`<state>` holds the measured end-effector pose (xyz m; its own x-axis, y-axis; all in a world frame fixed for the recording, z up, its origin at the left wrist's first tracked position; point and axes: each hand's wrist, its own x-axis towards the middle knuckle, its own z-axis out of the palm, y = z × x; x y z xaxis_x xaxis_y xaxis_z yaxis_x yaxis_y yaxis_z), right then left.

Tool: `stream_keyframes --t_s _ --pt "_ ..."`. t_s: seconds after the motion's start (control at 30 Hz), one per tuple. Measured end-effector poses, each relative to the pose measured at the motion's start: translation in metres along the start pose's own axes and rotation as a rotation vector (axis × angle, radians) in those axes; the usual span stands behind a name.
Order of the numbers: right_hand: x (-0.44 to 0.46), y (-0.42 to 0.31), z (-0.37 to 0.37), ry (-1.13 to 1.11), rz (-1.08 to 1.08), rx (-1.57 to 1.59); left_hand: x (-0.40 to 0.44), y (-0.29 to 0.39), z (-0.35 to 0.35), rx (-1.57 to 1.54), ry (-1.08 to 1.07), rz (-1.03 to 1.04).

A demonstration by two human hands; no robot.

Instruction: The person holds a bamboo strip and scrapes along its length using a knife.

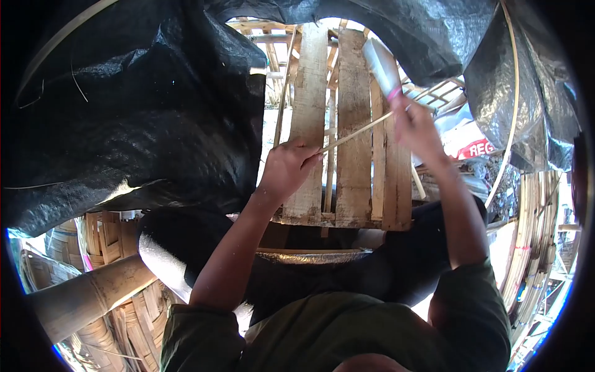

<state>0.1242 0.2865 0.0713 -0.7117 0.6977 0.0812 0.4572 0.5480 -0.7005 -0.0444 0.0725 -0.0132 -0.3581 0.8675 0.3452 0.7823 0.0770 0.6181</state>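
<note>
My left hand (291, 166) is closed on one end of a thin bamboo strip (354, 134), above the wooden slats. The strip slants up to the right and reaches my right hand (416, 127). That hand is wrapped round the handle of a broad-bladed knife (381, 65), smeared by motion, with a pink band where blade meets handle. The blade points up and away from me. Whether its edge touches the strip cannot be made out. Below both hands are the rough wooden slats (355, 149) of a small bench or table, with gaps between them.
Dark plastic sheeting (136, 124) hangs at the left and along the top. A thick bamboo pole (93, 297) lies at lower left beside woven bamboo (133, 322). Bundled bamboo strips (527, 242) stand at the right, near a red-and-white printed sheet (474, 147).
</note>
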Motion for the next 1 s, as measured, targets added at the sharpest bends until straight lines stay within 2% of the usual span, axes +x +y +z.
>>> stream_keyframes --t_s 0.07,0.1,0.17,0.2,0.23,0.33,0.4,0.47,0.53,0.6,0.67,0.73,0.8,0.87,0.93,0.97,1.0 --pt "-0.005 0.027 0.012 -0.180 0.045 -0.185 -0.002 -0.001 0.002 -0.013 0.013 0.006" --pt "-0.005 0.032 0.013 -0.179 0.051 -0.194 -0.002 0.000 0.002 -0.021 0.009 0.002" --pt "0.005 0.033 0.017 -0.280 0.382 -0.263 -0.002 0.004 0.000 -0.028 -0.005 -0.042" --pt "0.004 0.035 0.023 -0.308 0.428 -0.264 0.000 0.006 0.000 -0.028 -0.020 -0.089" --pt "-0.004 0.037 0.037 -0.254 0.369 -0.242 -0.001 0.007 0.000 -0.051 -0.021 -0.115" --pt "-0.030 0.022 0.074 -0.285 0.402 -0.194 -0.002 0.007 0.001 0.029 -0.011 -0.077" --pt "-0.035 0.019 0.079 -0.340 0.270 -0.176 -0.002 0.006 0.003 0.028 0.001 -0.057" --pt "-0.017 0.038 0.067 -0.315 0.397 -0.091 -0.002 0.003 0.002 -0.036 0.018 -0.059" --pt "-0.004 0.045 0.053 -0.271 0.459 -0.193 -0.003 0.002 0.002 -0.040 0.018 -0.073" --pt "-0.016 0.039 0.075 -0.215 0.469 -0.212 -0.003 0.002 0.004 -0.023 0.028 -0.060" --pt "-0.036 0.026 0.097 -0.179 0.098 -0.420 -0.005 0.002 0.008 -0.005 0.031 -0.067" --pt "-0.028 0.018 0.087 -0.201 0.116 -0.370 -0.007 0.002 0.008 0.026 0.018 -0.066" --pt "-0.007 0.012 0.057 -0.242 0.534 -0.126 -0.007 0.004 0.006 -0.014 0.049 -0.106" --pt "-0.002 0.042 0.063 -0.219 0.469 -0.212 -0.007 0.004 0.007 -0.011 0.048 -0.098" --pt "-0.032 0.033 0.095 -0.240 0.266 -0.324 -0.005 0.001 0.007 -0.006 0.049 -0.097" --pt "-0.044 0.045 0.114 -0.046 -0.102 -0.445 -0.007 0.001 0.008 0.012 0.039 -0.091" --pt "-0.039 0.040 0.106 -0.045 -0.095 -0.442 -0.006 0.002 0.009 0.026 0.028 -0.078"
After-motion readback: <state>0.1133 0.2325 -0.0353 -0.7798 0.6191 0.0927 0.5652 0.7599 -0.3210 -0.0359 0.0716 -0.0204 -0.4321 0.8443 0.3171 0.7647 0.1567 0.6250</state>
